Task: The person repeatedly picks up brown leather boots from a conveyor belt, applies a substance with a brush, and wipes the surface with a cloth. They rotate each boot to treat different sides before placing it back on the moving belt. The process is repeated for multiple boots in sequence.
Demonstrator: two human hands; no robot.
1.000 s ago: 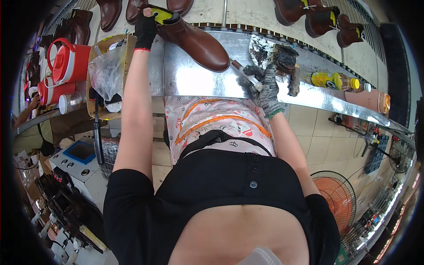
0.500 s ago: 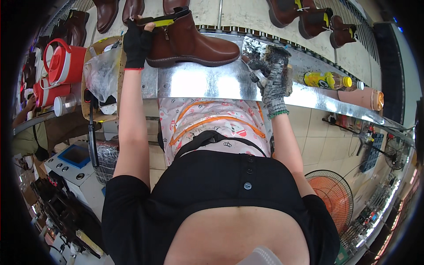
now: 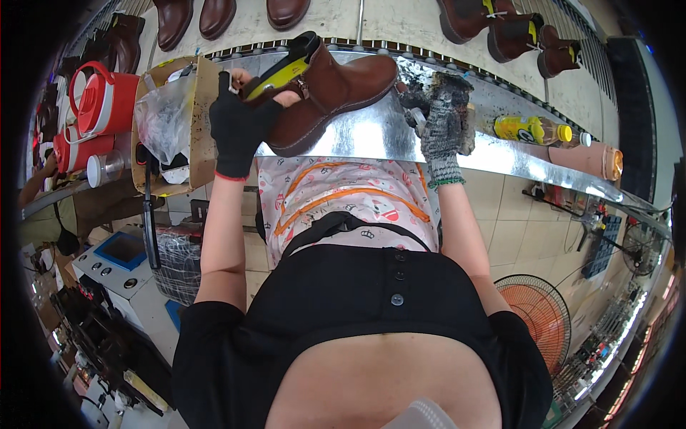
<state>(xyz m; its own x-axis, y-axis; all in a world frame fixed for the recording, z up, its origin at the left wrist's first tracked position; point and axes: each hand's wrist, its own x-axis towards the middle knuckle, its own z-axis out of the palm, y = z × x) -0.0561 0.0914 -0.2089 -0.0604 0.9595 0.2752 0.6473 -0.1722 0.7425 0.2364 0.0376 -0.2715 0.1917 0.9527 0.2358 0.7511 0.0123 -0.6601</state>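
A brown leather ankle boot [image 3: 332,89] with a yellow-lined opening is tilted over the metal ledge, its toe pointing right. My left hand [image 3: 246,129], in a black fingerless glove, is closed on the boot's shaft, with bare fingertips at its opening. My right hand [image 3: 443,129] wears a grey knitted glove, dark-stained at the fingers. It is closed round a small brush [image 3: 416,116], of which only a pale, shiny part shows clearly. Behind that hand lies a black-stained plate [image 3: 450,84]; the hand hides part of it.
The shiny metal ledge [image 3: 371,139] runs along a conveyor [image 3: 400,28] bearing several brown boots. A cardboard box [image 3: 204,107] with plastic bags and red jugs [image 3: 96,100] stand left. Bottles [image 3: 532,131] lie right. An orange fan [image 3: 532,322] is below right.
My left hand has come nearer and slightly right, tipping the boot so its opening turns toward me and its heel drops. My right hand has shifted slightly, still over the stained plate.
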